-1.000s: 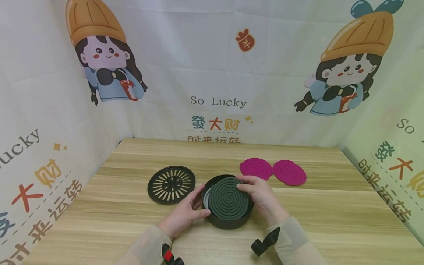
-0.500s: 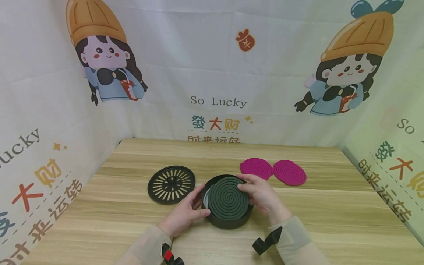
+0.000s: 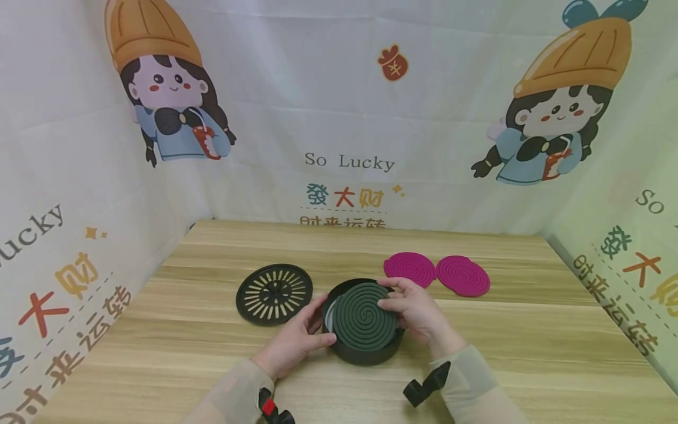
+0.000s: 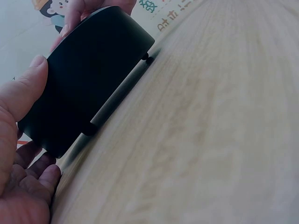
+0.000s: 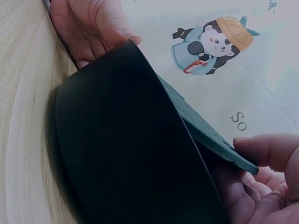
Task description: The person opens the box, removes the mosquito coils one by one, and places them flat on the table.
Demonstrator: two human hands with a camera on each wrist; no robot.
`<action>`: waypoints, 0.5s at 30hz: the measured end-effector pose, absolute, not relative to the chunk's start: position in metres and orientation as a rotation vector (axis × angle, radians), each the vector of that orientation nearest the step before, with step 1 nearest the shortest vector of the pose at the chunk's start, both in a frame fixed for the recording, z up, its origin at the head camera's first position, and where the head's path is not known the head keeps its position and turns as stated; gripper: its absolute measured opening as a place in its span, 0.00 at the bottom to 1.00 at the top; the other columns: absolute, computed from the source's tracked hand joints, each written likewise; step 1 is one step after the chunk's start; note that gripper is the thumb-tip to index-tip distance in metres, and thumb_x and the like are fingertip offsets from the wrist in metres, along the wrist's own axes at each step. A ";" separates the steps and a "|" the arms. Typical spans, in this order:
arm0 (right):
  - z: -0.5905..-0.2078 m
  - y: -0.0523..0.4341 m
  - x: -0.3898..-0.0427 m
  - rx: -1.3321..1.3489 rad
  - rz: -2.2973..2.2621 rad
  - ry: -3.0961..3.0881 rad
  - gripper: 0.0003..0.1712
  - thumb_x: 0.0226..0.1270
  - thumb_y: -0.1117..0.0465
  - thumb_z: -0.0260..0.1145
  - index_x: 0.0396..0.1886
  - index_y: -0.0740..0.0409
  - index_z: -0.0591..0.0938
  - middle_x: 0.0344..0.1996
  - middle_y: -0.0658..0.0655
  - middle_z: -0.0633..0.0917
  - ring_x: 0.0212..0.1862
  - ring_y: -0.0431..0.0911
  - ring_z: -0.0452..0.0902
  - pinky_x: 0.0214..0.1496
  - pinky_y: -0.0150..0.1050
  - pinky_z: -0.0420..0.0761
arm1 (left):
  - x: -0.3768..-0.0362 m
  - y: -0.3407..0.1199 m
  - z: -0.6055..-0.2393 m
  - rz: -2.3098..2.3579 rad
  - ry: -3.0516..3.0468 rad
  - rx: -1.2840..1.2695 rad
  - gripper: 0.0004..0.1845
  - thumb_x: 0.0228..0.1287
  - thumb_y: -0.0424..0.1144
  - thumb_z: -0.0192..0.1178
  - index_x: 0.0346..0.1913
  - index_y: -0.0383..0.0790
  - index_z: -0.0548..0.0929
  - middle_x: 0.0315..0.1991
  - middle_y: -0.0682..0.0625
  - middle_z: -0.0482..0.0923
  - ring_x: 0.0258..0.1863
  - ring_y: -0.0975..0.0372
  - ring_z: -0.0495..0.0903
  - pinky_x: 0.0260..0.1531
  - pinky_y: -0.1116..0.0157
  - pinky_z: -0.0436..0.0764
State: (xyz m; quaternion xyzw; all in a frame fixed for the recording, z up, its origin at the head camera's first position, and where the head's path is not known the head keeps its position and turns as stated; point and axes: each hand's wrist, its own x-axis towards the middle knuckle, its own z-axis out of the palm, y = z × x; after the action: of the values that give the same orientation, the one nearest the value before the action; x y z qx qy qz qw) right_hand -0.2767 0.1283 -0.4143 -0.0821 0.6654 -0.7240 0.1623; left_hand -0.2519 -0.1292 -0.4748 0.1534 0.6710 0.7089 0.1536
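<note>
Now the right hand [image 3: 415, 309] pinches the far right edge of the dark green spiral mosquito coil [image 3: 364, 317], thumb and fingertips curled over its rim, while the left hand [image 3: 296, 338] curls round the left wall of the round black metal holder tin [image 3: 365, 353], thumb against its side. Compared with a second ago, the coil sits a little lower and more nearly level over the tin's mouth; the right hand has drawn slightly inward with it. The coil is not fully seated, though: in the right wrist view its edge [image 5: 210, 135] stands up above the tin's black wall [image 5: 131, 154], tilted, with the fingertips [image 5: 266, 149] under and against it. As a judgement, the lowering of the coil into the tin is nearly complete, and the remaining tilt is what keeps it from lying flat.

The tin stands on the pale wooden tabletop [image 3: 529, 347], on small feet that show in the left wrist view [image 4: 91, 130]. Just to its left lies the round black slotted lid [image 3: 273, 294], flat and apart from the tin. Behind and to the right lie two magenta spiral coils [image 3: 436, 274], side by side and touching each other, near the right hand's knuckles but clear of the tin. A printed cartoon cloth backdrop [image 3: 349, 118] encloses the table on three sides. Nothing lies between the hands and the tin.
</note>
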 end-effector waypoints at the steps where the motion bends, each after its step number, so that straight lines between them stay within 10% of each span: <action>1: -0.415 0.128 -0.277 -0.229 -2.066 1.900 0.29 0.64 0.75 0.58 0.65 0.72 0.64 0.38 0.56 0.86 0.31 0.41 0.84 0.31 0.36 0.86 | -0.252 -0.129 -0.475 2.033 1.924 0.441 0.51 0.57 0.34 0.69 0.76 0.38 0.46 0.76 0.39 0.44 0.74 0.47 0.46 0.67 0.59 0.61; 15: -0.416 0.131 -0.281 -0.168 -2.160 1.808 0.27 0.65 0.76 0.56 0.64 0.72 0.63 0.36 0.53 0.86 0.33 0.41 0.84 0.34 0.37 0.86 | -0.252 -0.129 -0.475 2.035 1.922 0.437 0.51 0.57 0.33 0.69 0.76 0.37 0.45 0.76 0.39 0.44 0.74 0.48 0.46 0.67 0.59 0.61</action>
State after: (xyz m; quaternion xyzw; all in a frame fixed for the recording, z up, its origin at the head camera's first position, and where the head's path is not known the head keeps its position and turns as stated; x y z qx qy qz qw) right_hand -0.2808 0.1305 -0.4159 -0.0587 0.6326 -0.7557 0.1593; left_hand -0.2521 -0.1293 -0.4749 0.1526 0.6704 0.7098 0.1535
